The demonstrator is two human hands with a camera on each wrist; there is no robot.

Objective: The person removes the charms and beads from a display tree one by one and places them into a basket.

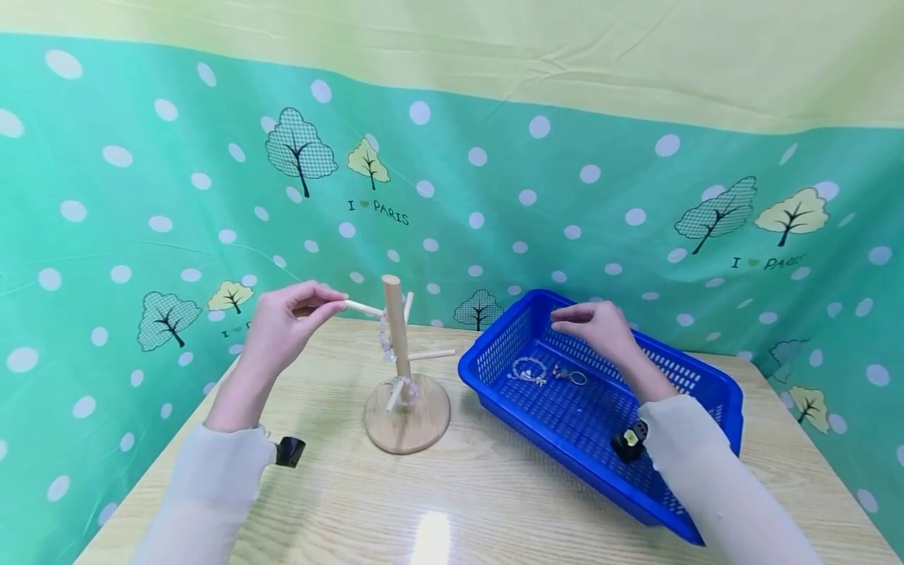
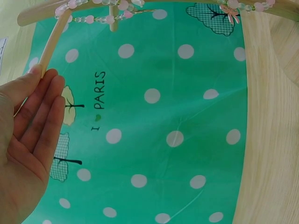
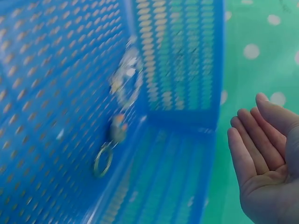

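Observation:
A wooden peg stand [image 1: 397, 326] rises from a round base [image 1: 407, 428] at the table's middle. Beaded bracelets [image 1: 385, 342] hang on it, one more low down by the base [image 1: 404, 386]. My left hand [image 1: 330, 304] reaches in from the left, straight fingertips [image 2: 43, 74] touching the end of the upper left peg [image 1: 364, 308] [image 2: 52, 43]. Pink and clear beads [image 2: 96, 19] dangle close by. My right hand [image 1: 574, 318] [image 3: 261, 135] hovers over the blue basket [image 1: 709, 384] [image 3: 187, 56] with relaxed fingers, holding nothing. A bracelet [image 1: 530, 370] [image 3: 127, 77] and a keyring [image 1: 572, 377] [image 3: 103, 161] lie in the basket.
A light wooden table [image 1: 494, 502] carries the stand and basket. A green cloth backdrop [image 1: 537, 204] with dots and trees hangs right behind it. Small black wrist cameras sit on both sleeves [image 1: 289, 451] [image 1: 628, 441].

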